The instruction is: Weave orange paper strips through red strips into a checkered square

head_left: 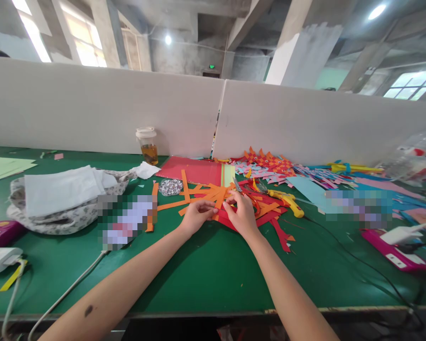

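My left hand [199, 215] and my right hand [242, 213] meet over a pile of paper at the middle of the table. Between their bent fingers is an orange paper strip [219, 199], pinched from both sides; the fingertips partly hide it. More orange strips [173, 205] fan out to the left, and red paper strips [279, 234] lie under and right of the right hand. Scissors [237, 185] rest just beyond the right hand, blades pointing away. A yellow glue gun [287, 199] lies to their right, its cord trailing toward the table's front right.
Behind the strips lies a red sheet [195, 170], with a lidded cup [147, 146] against the white partition [102, 113]. Woven paper pieces [270, 166] heap up at back right. A phone [129, 222], a fabric bundle [64, 199] and magenta power strips [394, 253] flank the green table [213, 279].
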Tool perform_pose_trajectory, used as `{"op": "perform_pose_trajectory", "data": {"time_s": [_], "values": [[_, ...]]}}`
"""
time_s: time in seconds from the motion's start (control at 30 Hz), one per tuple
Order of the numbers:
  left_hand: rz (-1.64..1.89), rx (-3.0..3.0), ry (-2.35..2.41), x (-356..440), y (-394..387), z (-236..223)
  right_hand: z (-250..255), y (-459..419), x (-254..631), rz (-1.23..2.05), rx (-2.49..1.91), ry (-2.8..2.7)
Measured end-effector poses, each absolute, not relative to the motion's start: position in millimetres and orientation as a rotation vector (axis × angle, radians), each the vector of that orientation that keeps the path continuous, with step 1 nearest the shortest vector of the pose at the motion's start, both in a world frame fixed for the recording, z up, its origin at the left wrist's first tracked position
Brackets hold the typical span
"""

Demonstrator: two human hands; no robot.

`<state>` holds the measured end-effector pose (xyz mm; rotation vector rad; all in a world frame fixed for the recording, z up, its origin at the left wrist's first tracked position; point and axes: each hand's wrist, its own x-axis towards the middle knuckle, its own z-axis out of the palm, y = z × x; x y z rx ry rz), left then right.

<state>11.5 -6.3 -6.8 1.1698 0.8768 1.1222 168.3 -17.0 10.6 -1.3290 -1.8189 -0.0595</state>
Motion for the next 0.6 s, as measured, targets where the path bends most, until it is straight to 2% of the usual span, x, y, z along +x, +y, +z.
{"op": "perform_pose_trajectory", "data": {"time_s": [0.27, 0.6], "values": [[1.111, 1.146, 0.905, 12.3, -6.6, -4.9, 18.1, -20.4, 165.5, -0.023, -1.279, -1.757], [1.184, 1.109, 0.917, 10.7, -6.1, -2.2, 24.9, -28.6, 167.3, -0.239, -1.263, -1.781]]}}
